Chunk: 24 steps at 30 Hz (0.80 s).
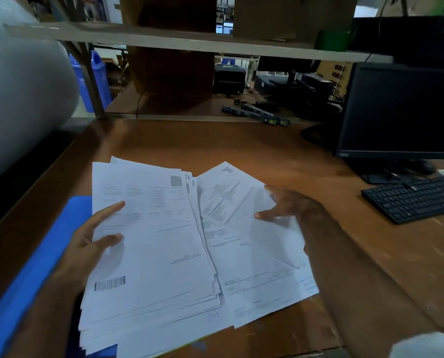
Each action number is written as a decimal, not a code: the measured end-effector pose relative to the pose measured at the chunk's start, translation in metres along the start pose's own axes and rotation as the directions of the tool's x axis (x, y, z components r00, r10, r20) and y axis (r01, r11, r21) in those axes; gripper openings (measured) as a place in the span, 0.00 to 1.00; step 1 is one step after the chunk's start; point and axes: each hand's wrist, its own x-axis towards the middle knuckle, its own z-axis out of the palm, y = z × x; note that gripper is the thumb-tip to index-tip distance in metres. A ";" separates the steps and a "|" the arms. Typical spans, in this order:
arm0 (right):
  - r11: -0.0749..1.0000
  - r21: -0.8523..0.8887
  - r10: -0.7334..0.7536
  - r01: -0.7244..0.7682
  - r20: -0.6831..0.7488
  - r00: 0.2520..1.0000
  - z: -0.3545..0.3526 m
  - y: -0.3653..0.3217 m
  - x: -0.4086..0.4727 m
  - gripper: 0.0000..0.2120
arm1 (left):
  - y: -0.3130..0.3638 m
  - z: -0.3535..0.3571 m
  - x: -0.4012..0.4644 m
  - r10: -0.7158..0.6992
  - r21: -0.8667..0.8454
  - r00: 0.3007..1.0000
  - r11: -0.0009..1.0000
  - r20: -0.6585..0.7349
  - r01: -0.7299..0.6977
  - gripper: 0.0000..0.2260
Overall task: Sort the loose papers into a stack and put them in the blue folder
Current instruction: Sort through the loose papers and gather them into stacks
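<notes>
White paper stack (151, 241), front-left of desk (267, 146), overlapping blue folder (34, 254); left hand (86, 244) pinches its edge; right hand (285, 205) presses fanned sheets (241, 228). Risk: skewed sheets slipping off the front edge.

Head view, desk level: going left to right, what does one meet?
Blue folder → left hand → thick stack of white printed papers → loose white sheets → right hand → black keyboard.

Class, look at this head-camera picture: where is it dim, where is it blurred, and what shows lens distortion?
Head view: the shelf and the area behind it lie dim; the papers are brightest, their print smeared and unreadable; the desk edges splay outward from the wide lens; the left hand casts a soft shadow on the sheets.
</notes>
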 end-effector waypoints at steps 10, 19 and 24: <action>0.981 0.135 -0.105 0.140 -0.241 0.965 -0.015 0.011 -0.004 0.27 | -0.003 0.000 0.004 0.003 0.046 1.000 0.999 0.001 -0.004 0.25; 0.186 0.898 -0.174 0.398 -0.369 0.913 -0.019 -0.020 -0.078 0.23 | 0.010 -0.004 -0.008 0.015 -0.022 0.999 1.000 -0.046 -0.016 0.26; 0.138 0.920 -0.231 0.366 -0.329 0.916 -0.001 -0.039 -0.093 0.32 | 0.033 -0.033 -0.018 0.128 -0.043 0.989 0.990 -0.072 -0.131 0.28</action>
